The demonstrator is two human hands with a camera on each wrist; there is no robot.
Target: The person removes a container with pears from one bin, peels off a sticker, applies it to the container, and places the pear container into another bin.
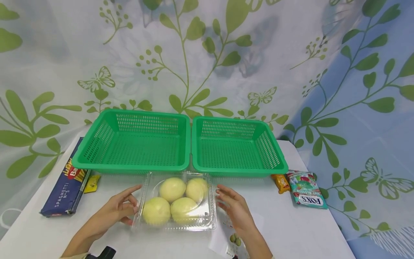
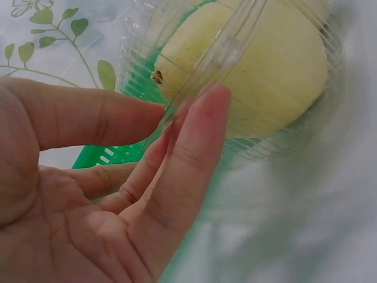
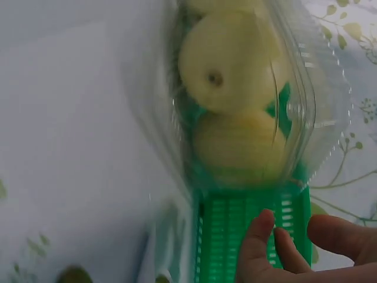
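In the head view, about seven o'clock from the centre, we have the clear container (image 1: 208, 201) with four pale yellow fruits (image 1: 183, 210) on the white table (image 1: 168, 248), a larger green basket (image 1: 136, 167) at its eleven o'clock and a smaller green basket (image 1: 239, 172) at its two. At its nine o'clock our left hand (image 1: 118, 207) pinches its rim between thumb and finger, and at its three o'clock our right hand (image 1: 238, 212) stands just beside it, thumb and fingers apart.

Four fruits (image 1: 173, 189), one container (image 1: 211, 216), two baskets (image 1: 140, 149)
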